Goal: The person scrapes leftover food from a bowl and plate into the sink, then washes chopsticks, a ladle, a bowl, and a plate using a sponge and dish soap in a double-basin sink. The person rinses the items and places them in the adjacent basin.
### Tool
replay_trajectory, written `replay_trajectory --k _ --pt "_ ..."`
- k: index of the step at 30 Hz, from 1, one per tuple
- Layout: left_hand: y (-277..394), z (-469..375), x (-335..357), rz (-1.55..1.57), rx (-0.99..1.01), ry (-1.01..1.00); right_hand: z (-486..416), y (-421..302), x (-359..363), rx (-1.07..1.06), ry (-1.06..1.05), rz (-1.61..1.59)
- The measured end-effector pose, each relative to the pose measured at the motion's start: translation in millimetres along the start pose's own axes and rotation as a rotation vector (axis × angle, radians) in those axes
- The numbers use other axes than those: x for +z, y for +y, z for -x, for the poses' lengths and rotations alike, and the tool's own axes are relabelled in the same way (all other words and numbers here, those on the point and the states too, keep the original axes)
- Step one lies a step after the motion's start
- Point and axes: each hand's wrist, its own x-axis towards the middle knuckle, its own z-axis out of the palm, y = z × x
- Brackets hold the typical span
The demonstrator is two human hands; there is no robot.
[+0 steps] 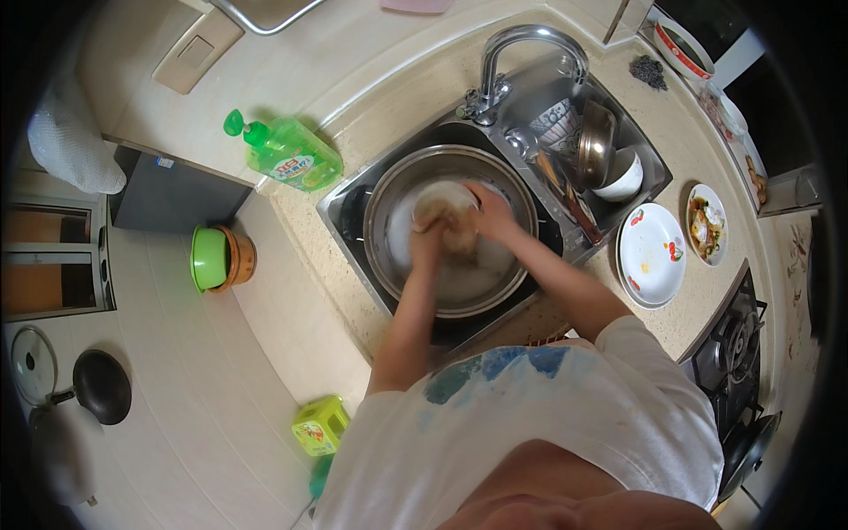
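A large round stainless-steel basin (523, 179) with cloudy, sudsy water sits in the left sink bowl. Over the water, a pale round bowl (442, 193) is blurred by motion. My right hand (491, 212) grips its right side. At its near left edge is my left hand (427, 240), fingers curled against it and also blurred. A brownish blurred patch (460, 240) lies between my hands; whether it is a cloth or part of the bowl is unclear. The fingertips of both hands are partly hidden.
A chrome faucet (489, 86) arches over the right sink bowl, which holds a metal pot (597, 144), a white bowl (623, 177) and utensils. Green dish soap (295, 156) stands at left. Stacked plates (652, 255), a plate of food (706, 224) and a gas stove (732, 344) are at right.
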Motion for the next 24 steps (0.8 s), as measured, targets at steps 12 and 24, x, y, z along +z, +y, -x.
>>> replay_trajectory --k 12,24 --pt "45.2 -4.2 15.3 -1.184 0.572 -0.055 -8.4 -10.3 13.1 0.123 -0.417 0.633" --pt "-48.5 -34.5 -25.4 -0.347 -0.158 0.434 -23.7 90.4 62.0 0.157 0.021 0.453"
